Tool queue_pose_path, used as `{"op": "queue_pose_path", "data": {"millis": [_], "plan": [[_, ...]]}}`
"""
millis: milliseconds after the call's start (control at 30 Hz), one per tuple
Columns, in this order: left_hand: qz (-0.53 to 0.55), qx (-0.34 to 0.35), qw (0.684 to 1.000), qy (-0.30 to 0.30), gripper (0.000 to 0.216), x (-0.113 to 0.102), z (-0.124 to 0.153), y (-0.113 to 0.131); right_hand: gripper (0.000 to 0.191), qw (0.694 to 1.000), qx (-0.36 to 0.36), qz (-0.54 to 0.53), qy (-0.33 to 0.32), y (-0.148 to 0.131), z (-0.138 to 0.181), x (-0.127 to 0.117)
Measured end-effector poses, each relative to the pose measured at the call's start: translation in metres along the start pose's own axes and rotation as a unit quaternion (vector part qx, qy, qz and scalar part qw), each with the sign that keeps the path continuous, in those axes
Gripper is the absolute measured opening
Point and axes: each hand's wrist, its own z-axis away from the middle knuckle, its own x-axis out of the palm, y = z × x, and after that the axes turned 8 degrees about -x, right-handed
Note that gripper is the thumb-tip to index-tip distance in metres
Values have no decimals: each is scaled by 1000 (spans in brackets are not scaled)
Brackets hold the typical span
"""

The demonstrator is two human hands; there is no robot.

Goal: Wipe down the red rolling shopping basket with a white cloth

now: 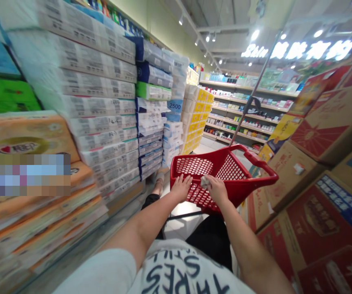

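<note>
A red plastic shopping cart point(234, 192) with perforated walls stands right in front of me, and its thick handle points to the right. My left hand point(182, 188) lies over the near rim, its fingers stretched out and somewhat apart. Beside it on the same rim, my right hand point(219, 190) is closed on a small crumpled greyish-white cloth point(205, 182), which could also be a tissue. The part of the cart's inside that shows is bare red mesh.
Tall stacks of wrapped paper packs point(99, 81) line the left, with orange packs point(25, 134) nearer me. Cardboard boxes point(319, 122) pile up on the right. A thin metal pole point(255, 85) rises behind the cart. Stocked shelves point(240, 106) stand at the back.
</note>
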Motion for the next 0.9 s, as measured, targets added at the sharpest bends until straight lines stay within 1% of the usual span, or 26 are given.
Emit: {"op": "queue_pose_path", "data": {"millis": [67,133,233,300,400,467,567,633,733,833,900], "plan": [[-1,1,1000,-4,81,-1,0,0,43,997,66,33,34,9,8,-5],[-2,0,1000,-11,81,-2,0,1,42,991,110,59,49,12,14,-7],[0,1,1000,-15,80,-3,0,2,42,988,137,71,25,1,12,-4],[1,0,1000,-11,78,-4,0,3,43,986,148,75,0,-17,5,2],[-4,-4,1000,-6,75,-3,1,3,44,989,118,77,-34,-49,-9,13],[-8,-1,1000,-3,72,-3,2,2,42,990,116,77,-37,-66,-17,20],[-11,5,1000,2,71,-2,3,2,32,990,110,69,-45,-78,-24,23],[-13,3,1000,4,73,-1,3,2,27,993,85,56,-62,-77,-25,21],[-10,1,1000,8,74,1,3,2,29,995,52,57,-63,-65,-23,13],[-2,1,1000,9,74,2,2,1,29,991,82,89,-52,-42,-20,-2],[1,2,1000,6,75,2,1,0,26,985,114,110,-65,-21,-20,-16]]}}
